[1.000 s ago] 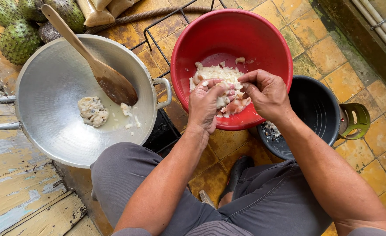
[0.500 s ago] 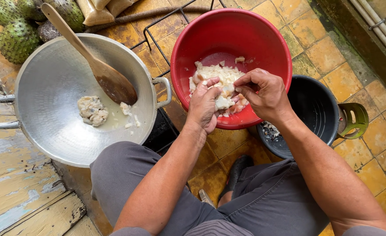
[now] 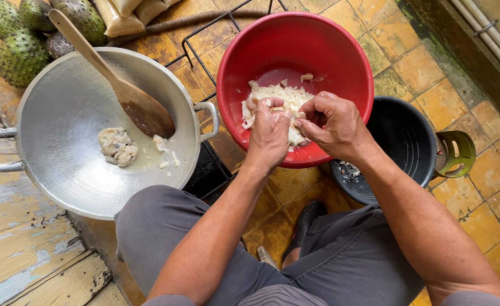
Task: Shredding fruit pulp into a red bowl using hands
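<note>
A red plastic bowl (image 3: pixel 318 45) holds a heap of white fruit pulp (image 3: pixel 272 96). My left hand (image 3: pixel 269 133) and my right hand (image 3: pixel 332 124) meet over the bowl's near side, and both pinch the same clump of pulp between their fingers. To the left stands a large silver wok (image 3: pixel 63 102) with a small lump of pulp (image 3: pixel 116 146) in it. A wooden spoon (image 3: pixel 114 79) leans inside the wok.
A black pot (image 3: pixel 408 136) with a green handle sits right of the bowl and has dark seeds in it. Spiky green fruits (image 3: pixel 17 54) lie at the top left. A wire rack (image 3: pixel 204 34) and yellow floor tiles lie beneath. My knees fill the lower frame.
My hands have drawn closer together over the pulp, and the fingers keep working the clump. The wok, spoon and pot have stayed put.
</note>
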